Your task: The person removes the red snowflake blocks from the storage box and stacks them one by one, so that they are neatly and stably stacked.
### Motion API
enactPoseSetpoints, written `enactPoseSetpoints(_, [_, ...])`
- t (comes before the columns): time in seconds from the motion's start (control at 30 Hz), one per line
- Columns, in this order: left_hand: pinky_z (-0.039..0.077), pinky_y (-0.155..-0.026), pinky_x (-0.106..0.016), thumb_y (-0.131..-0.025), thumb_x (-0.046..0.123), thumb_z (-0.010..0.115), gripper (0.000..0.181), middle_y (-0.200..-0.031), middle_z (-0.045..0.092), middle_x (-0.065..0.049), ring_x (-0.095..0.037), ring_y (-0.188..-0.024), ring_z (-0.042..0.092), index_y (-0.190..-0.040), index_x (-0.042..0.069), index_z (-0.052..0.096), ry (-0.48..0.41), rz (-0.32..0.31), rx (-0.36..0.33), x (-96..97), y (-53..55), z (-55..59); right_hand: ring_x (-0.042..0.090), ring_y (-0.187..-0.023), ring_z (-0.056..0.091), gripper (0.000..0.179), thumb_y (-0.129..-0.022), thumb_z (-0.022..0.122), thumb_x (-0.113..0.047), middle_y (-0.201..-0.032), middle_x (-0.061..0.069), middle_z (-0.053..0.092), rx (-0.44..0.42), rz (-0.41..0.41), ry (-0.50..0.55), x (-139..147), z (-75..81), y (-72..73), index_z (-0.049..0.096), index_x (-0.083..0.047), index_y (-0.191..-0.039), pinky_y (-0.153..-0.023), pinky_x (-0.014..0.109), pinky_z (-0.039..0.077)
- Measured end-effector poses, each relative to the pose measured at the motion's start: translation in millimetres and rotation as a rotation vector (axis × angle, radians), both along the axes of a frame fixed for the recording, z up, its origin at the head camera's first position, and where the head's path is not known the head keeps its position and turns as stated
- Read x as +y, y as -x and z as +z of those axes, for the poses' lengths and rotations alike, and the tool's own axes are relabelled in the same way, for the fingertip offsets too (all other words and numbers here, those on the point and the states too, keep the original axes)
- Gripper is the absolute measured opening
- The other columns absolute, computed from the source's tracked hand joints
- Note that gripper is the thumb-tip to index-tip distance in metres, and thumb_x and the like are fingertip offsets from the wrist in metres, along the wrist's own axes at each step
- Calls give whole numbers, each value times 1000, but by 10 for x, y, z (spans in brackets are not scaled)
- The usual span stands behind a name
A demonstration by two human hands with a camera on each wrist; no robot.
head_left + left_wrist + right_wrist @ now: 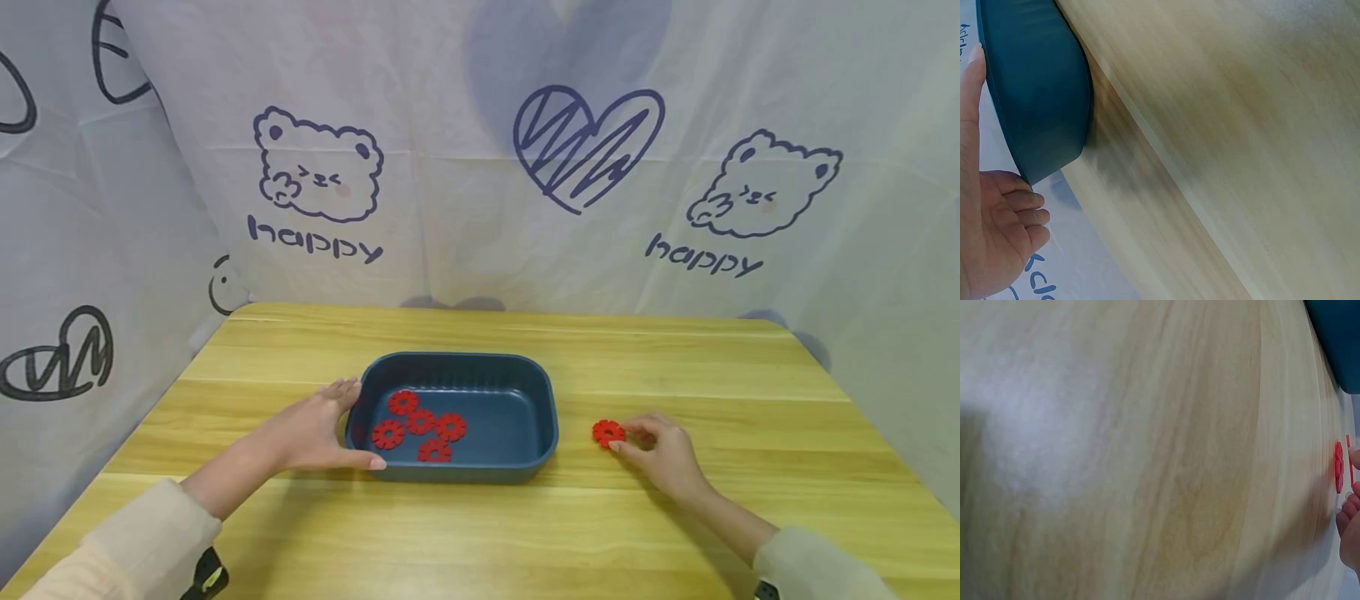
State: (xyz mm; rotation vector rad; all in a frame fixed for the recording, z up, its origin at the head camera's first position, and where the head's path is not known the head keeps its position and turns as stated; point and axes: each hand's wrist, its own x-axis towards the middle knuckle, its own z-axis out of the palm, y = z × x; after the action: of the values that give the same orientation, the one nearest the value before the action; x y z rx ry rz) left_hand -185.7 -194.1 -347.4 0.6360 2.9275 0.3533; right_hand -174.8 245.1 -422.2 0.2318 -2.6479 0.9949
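Note:
The left hand [322,427] holds the left end of a dark blue rectangular container [504,472], its thumb along the near rim and its fingers at the far left corner. In the left wrist view, that container's side wall [1041,94] rises beside the thumb. Inside, toward the left, lie several red notched interlocking discs [451,427]. To the container's right, the right hand [663,454] pinches a red interlocking disc [606,432] between thumb and fingers, low over the table. From the right wrist, a second red piece [1339,467] shows beside the pinched one.
A wood-grain table [480,542] carries everything. Behind it and at the left hangs a white cloth [450,192] printed with bears, hearts and lettering. The container's walls stand well above the discs inside.

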Motion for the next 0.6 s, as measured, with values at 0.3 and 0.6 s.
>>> enactPoseSetpoints(0.3, [33, -102, -59, -66, 72, 63, 114, -145, 31, -29, -47, -133, 30, -138, -11, 34, -3, -6, 14, -8, 5, -16, 16, -74, 60, 23, -75, 76, -8, -89, 13, 66, -47, 9, -7, 40, -30, 33, 69, 5, -93, -63, 19, 49])
enactPoseSetpoints(0.6, [33, -102, -59, -66, 72, 63, 113, -145, 31, -28, -47, -133, 30, -138, -11, 34, -6, -6, 17, -4, 1, -20, 16, -75, 58, 25, -76, 75, -10, -91, 14, 65, -87, 0, -9, 58, -38, 43, 69, 6, -95, -62, 18, 48])
